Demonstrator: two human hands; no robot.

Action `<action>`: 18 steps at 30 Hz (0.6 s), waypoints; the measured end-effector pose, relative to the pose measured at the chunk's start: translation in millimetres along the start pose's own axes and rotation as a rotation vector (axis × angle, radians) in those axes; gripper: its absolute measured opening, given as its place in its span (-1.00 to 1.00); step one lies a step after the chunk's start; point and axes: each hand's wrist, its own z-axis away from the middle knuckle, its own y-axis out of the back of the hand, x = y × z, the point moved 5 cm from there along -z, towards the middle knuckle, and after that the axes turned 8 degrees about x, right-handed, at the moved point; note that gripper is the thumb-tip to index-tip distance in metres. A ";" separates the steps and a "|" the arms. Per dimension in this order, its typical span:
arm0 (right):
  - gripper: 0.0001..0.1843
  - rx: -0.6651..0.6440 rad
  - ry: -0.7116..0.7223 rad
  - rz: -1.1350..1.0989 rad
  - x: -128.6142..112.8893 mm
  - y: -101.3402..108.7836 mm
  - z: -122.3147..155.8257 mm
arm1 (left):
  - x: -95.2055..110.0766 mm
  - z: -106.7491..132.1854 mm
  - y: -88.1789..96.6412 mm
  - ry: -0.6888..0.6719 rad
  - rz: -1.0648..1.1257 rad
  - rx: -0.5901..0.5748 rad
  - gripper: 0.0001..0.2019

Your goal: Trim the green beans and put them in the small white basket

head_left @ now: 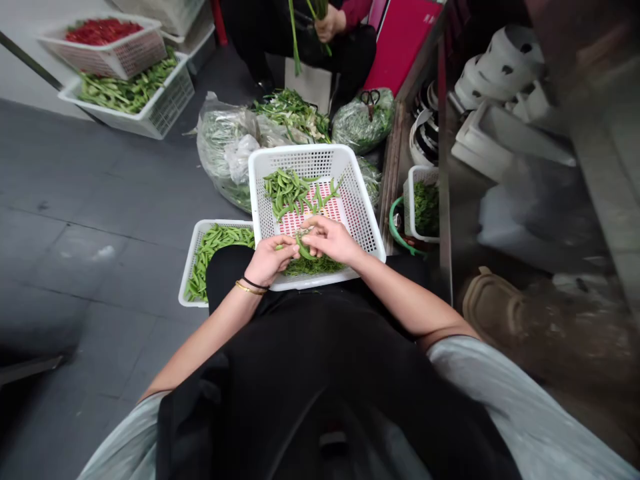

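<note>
Over the near half of a white plastic basket (373, 227) on my lap, both hands meet at a green pea pod (304, 251). My left hand (270, 259) pinches the pod's left end between thumb and fingers. From the other side, my right hand (333, 239) grips it with closed fingertips. A pile of pea pods (285, 190) lies at the basket's far left, with a few loose ones to its right. Beneath my hands, thin green trimmings (313, 267) cover the near end. Left of my knee, a second white basket (187, 283) holds many pods.
Ahead, stuffed plastic bags (220, 143) of greens lie on the floor; scissors (371, 100) rest on one. Beyond sits another person (330, 25) holding green stalks. Stacked baskets (150, 127) stand at upper left. A metal shelf (444, 200) with white containers runs along the right.
</note>
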 end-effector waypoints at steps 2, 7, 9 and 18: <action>-0.72 0.058 0.132 0.124 -4.3 7.7 13.4 | 2.7 1.4 1.3 0.019 0.072 -0.004 -0.71; -0.81 0.092 0.453 0.456 -15.1 10.4 37.3 | 8.4 4.0 4.6 0.007 0.166 -0.007 -0.76; -0.77 0.089 0.519 0.532 -17.5 5.9 40.4 | 8.1 5.0 1.5 0.011 0.170 -0.027 -0.76; -0.74 0.097 0.581 0.613 -20.0 4.5 40.0 | 2.0 5.6 -1.9 0.097 0.222 -0.083 -0.76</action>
